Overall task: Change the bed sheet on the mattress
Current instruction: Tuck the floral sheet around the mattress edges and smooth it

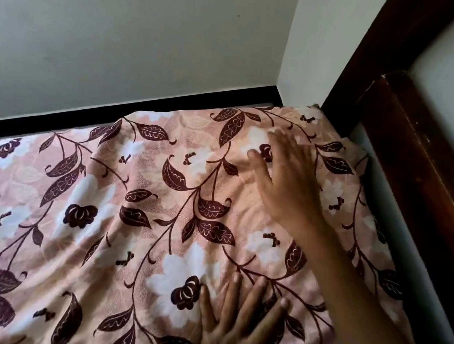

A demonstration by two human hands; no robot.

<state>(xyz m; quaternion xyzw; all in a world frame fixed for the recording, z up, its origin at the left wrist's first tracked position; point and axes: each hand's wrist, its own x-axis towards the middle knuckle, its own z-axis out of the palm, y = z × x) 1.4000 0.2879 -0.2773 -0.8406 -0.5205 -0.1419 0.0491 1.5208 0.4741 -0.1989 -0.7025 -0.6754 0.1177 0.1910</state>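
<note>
A peach bed sheet (139, 219) with dark maroon leaves and white flowers covers the mattress and fills most of the view; it lies wrinkled, with folds running toward the far right corner. My right hand (288, 182) lies flat on the sheet near that corner, fingers straight and spread, blurred by motion. My left hand (237, 321) presses flat on the sheet at the bottom centre, fingers straight and pointing away from me. Neither hand holds any cloth. The mattress itself is hidden under the sheet.
A pale wall (122, 39) with a black skirting strip (132, 106) runs along the far side of the bed. A dark wooden frame (418, 166) rises close along the right edge, leaving a narrow gap beside the mattress.
</note>
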